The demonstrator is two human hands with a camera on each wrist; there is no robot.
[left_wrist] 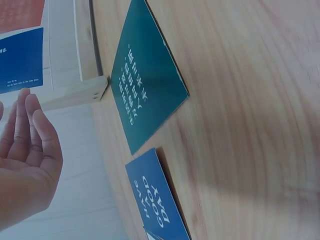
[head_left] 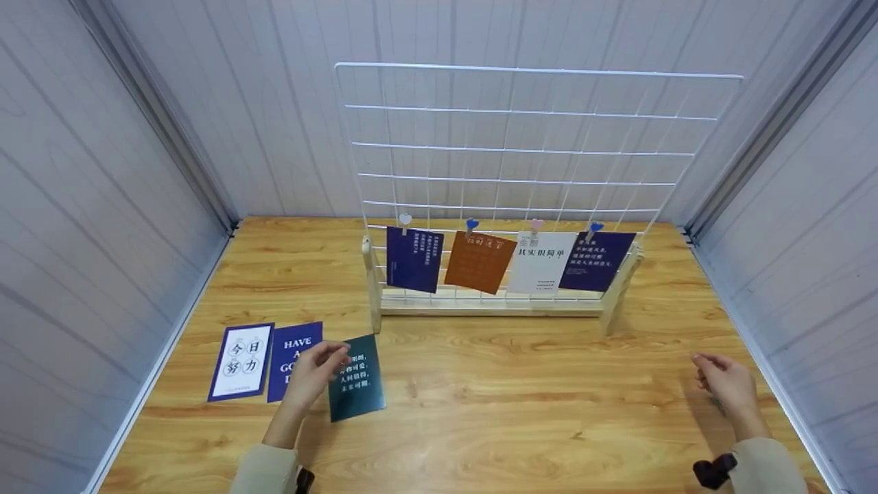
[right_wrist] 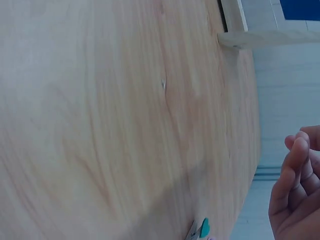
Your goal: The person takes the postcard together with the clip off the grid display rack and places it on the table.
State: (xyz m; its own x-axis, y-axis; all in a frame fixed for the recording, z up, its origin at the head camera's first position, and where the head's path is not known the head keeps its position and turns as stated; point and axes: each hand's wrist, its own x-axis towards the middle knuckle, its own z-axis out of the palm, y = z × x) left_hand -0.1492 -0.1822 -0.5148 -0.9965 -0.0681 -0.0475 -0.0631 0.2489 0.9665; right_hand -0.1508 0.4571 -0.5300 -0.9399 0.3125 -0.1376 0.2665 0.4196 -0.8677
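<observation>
- Left hand (head_left: 317,374): in front of the wire rack (head_left: 538,69), off its left foot; fingers loosely bent, nothing visible in them. The head view lays it over a corner of the green card (head_left: 360,398); the left wrist view shows the two apart.
- Green card: flat on the tabletop (head_left: 494,391), just beside the rack's left foot; whether they touch, I cannot tell.
- Blue card (head_left: 291,353): farther left of the rack; the hand hides part of its lettering from the head camera, while the left wrist view reads "HAVE A GOOD DAY".
- White card with a blue border (head_left: 241,362): outermost on the rack's left.
- Right hand (head_left: 730,387): in front and to the right of the rack, fingers bent, fingertips drawn together, no held thing visible.
- Teal clip (right_wrist: 204,228): plain in the right wrist view, right of the rack; mostly hidden under the hand from the head.
- Four hung cards (head_left: 480,262): clipped along the rack's lower part, bare wires above.
- Room: wood grain stretches before the rack, from green card to right hand; walls (head_left: 789,206) bound the tabletop behind the rack and at both sides.
</observation>
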